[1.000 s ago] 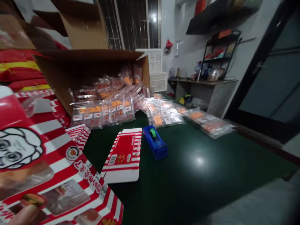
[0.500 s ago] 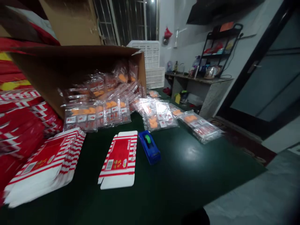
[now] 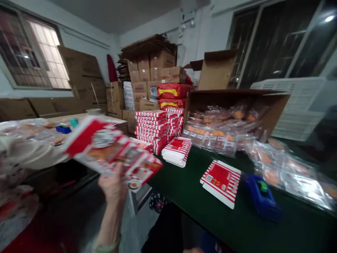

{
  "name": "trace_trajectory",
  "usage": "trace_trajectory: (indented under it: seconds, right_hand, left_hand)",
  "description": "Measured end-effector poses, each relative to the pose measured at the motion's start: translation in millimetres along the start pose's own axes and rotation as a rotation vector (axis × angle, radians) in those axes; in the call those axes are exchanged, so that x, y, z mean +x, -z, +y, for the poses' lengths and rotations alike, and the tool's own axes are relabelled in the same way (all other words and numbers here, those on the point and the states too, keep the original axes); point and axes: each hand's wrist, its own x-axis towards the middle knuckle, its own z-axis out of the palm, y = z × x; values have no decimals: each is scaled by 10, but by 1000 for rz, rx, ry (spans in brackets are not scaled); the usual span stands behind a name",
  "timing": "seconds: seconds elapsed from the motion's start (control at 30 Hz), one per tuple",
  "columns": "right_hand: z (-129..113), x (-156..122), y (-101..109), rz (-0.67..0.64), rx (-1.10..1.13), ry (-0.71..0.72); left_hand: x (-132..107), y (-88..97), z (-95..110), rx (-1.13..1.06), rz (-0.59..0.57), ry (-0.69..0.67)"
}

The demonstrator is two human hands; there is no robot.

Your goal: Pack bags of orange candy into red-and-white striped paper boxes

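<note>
My left hand (image 3: pixel 113 188) is raised over the gap between two tables, thumb on the face of a red-and-white printed carton (image 3: pixel 137 158). The carton is tilted and smeared by motion. At the bottom edge, a small patch of skin, which looks like my right hand (image 3: pixel 194 250), shows with its fingers hidden. On the green table, a flat red-and-white striped carton (image 3: pixel 219 179) lies beside a blue tape dispenser (image 3: pixel 263 196) with green tape. A stack of flat cartons (image 3: pixel 177 147) lies farther back.
Striped boxes (image 3: pixel 150 126) are piled behind the stack. A large cardboard box (image 3: pixel 279 105) holds clear food packets, with more packets (image 3: pixel 292 172) on the right. At left, a co-worker's pale sleeve (image 3: pixel 37 154) rests near another table with packets and a blue dispenser (image 3: pixel 63 129).
The view has swung left, bringing the co-worker and second table into sight. My left hand has come into view holding a carton. The flat carton and tape dispenser still lie on the green table.
</note>
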Motion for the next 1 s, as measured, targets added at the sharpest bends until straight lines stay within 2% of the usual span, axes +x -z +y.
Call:
trace_trajectory:
  seconds: [0.03,0.07,0.1,0.2,0.23,0.27,0.33,0.4,0.5,0.57,0.63,0.7,0.77,0.8,0.87,0.93,0.97,1.0]
  right_hand:
    - [-2,-74,115,20,-7,30]
    - [-9,-172,253,108,-3,67]
    - [-28,-272,412,266,8,108]
    - [-135,-421,942,941,8,233]
    - [-164,-391,1113,1078,-2,273]
    - [-176,-324,1269,1158,3,322]
    - [-137,-112,1510,1192,41,367]
    - [-34,119,1635,1211,50,359]
    - [115,340,1639,1238,128,366]
    - [150,386,1583,1230,229,387]
    - [132,397,1520,1287,262,369]
    - [80,409,1464,1428,208,318]
    - [5,425,1415,1580,110,257]
    - [-42,430,1391,1624,48,227]
    - [-164,427,1330,1623,-81,166]
    - [-318,412,1242,1546,-173,140]
    - [-401,404,1187,1500,-190,143]
    - [-481,399,1129,1458,-192,157]
  left_hand:
    - [-91,-29,-46,-11,-37,31]
    - [-214,-99,-111,-13,-118,61]
    - [-352,-196,-188,-11,-227,73]
    - [-727,-539,-435,28,-568,-17]
    - [-818,-645,-523,41,-660,-56]
    - [-890,-739,-617,52,-742,-77]
    - [-995,-885,-822,73,-921,-55]
    - [-1064,-971,-1024,89,-1052,11]
    - [-1101,-1025,-1196,87,-1102,61]
    - [-1092,-1051,-1167,35,-1057,9]
    - [-1094,-1081,-1039,6,-921,-91]
    - [-1142,-1095,-866,73,-739,-223]
    - [-1244,-1066,-702,203,-652,-388]
    - [-1304,-1031,-634,267,-687,-459]
    - [-1407,-932,-539,371,-890,-520]
    - [-1446,-830,-490,440,-1135,-499]
    - [-1432,-790,-475,453,-1207,-488]
    - [-1397,-762,-461,446,-1231,-486]
